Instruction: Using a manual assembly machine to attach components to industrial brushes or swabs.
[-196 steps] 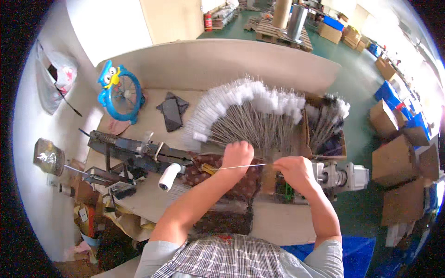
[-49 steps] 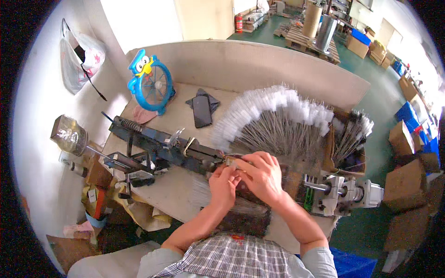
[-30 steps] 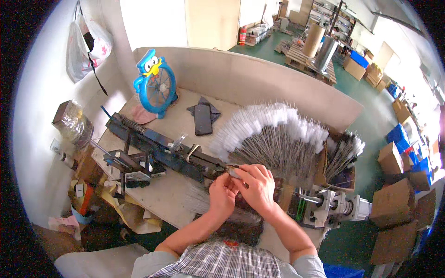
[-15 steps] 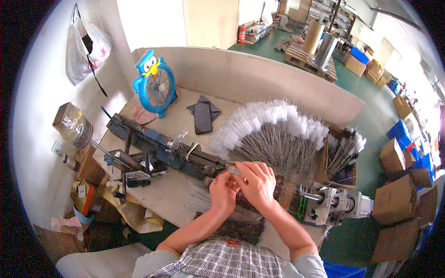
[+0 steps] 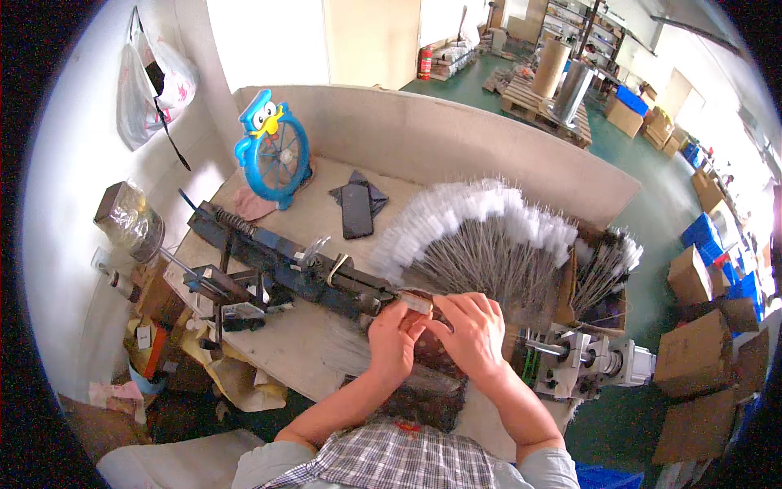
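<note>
While both bare hands are sitting close together just off the right end of the long black metal fixture (image 5: 281, 254), the left hand (image 5: 391, 341) is curving its fingers inward & the right hand (image 5: 470, 336) is bending its thumb & fingers toward it. Between their fingertips, by that same end, a small pale ridged block (image 5: 417, 304) is showing; can't tell which hand, if either, is gripping it.

Progress-wise, this pc is looking unfinished, b/c both hands are staying busy at it. Beyond & right of the fixture, a big fan of thin grey wire stems w/ fluffy white heads (image 5: 489, 236) is lying; done or waiting, can't say, so the no. left is staying unclear.

Re: writing, a thin whitish plastic carrier bag (image 5: 138, 110) is hanging left of the fixture w/ unreadable red print, & a small white paper label (image 5: 144, 337) is showing below its left end, too tiny to read.
</note>
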Available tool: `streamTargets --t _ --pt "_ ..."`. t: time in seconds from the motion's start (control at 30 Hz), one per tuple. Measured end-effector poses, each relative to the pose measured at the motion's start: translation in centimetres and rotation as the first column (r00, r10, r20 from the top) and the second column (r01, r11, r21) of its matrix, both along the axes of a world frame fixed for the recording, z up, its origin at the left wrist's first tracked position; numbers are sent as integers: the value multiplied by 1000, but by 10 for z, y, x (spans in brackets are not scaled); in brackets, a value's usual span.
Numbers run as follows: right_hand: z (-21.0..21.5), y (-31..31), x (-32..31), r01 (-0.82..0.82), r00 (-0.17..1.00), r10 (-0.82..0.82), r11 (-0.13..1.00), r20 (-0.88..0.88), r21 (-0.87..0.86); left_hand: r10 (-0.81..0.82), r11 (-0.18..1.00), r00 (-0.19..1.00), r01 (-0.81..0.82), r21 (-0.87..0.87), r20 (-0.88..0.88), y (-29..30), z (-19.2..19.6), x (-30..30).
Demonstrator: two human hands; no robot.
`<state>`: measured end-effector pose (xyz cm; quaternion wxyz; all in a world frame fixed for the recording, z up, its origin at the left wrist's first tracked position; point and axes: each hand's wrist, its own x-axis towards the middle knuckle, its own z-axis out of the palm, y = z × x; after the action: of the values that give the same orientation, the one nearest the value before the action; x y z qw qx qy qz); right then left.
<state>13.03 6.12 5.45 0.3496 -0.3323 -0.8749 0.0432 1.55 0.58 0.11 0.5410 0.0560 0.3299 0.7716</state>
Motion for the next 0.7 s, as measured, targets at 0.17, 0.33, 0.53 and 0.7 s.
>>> streamTargets --t 0.17,0.33,0.53,0.7 --pt "-20 -5 12 -32 995 38 997 93 -72 15 1000 984 -14 -3 176 -7 0 -2" --pt "-14 -9 18 -29 993 37 997 113 -77 -47 998 996 49 -30 81 -10 8 3" --pt "5 -5 29 -101 993 94 990 -71 -99 -194 976 966 171 -138 -172 -27 -6 -2" --pt "-34 -21 62 -160 987 147 938 -63 -309 -205 928 916 70 -366 -345 -62 1 -40"
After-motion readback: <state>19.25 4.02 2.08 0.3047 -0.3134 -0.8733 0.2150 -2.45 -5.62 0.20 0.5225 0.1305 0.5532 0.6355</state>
